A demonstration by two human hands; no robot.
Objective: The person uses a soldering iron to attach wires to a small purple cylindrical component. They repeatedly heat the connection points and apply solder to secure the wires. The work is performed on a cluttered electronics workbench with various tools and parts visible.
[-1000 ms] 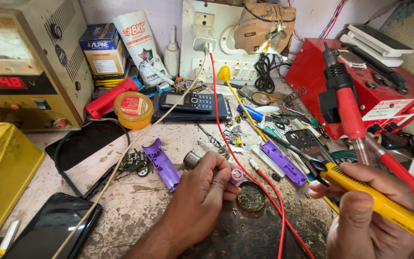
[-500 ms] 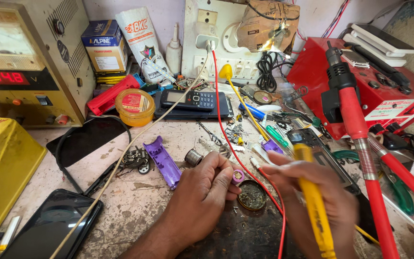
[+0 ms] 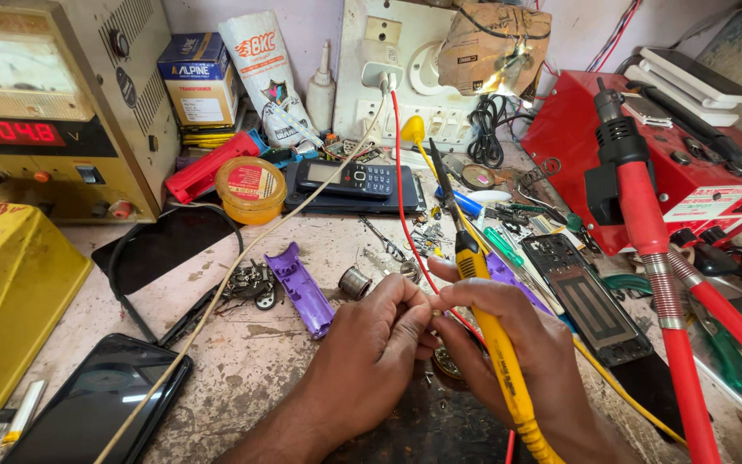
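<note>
Fingertips of both hands meet at frame centre, pinched on something small; the part itself is hidden between them, cannot tell what it is. Left hand (image 3: 371,344): fingers curled closed around that pinch. Right hand (image 3: 526,344): closed, also carrying a yellow soldering iron (image 3: 495,335) laid across the palm, dark tip pointing toward the upper middle of the frame, cord running off the bottom edge. Judgement: iron is light, rigid, best held on the yellow handle, well back from the metal tip; the pinched part is likely tiny, light, easily dropped. Just left of the hands: solder spool (image 3: 355,282), purple phone shell (image 3: 301,289). Right of centre: bare dark circuit board (image 3: 590,301). Lower left: black smartphone (image 3: 96,399). Upper left: bench power supply (image 3: 53,103) with red digits lit. Right edge: red hot-air handle (image 3: 646,215).
</note>
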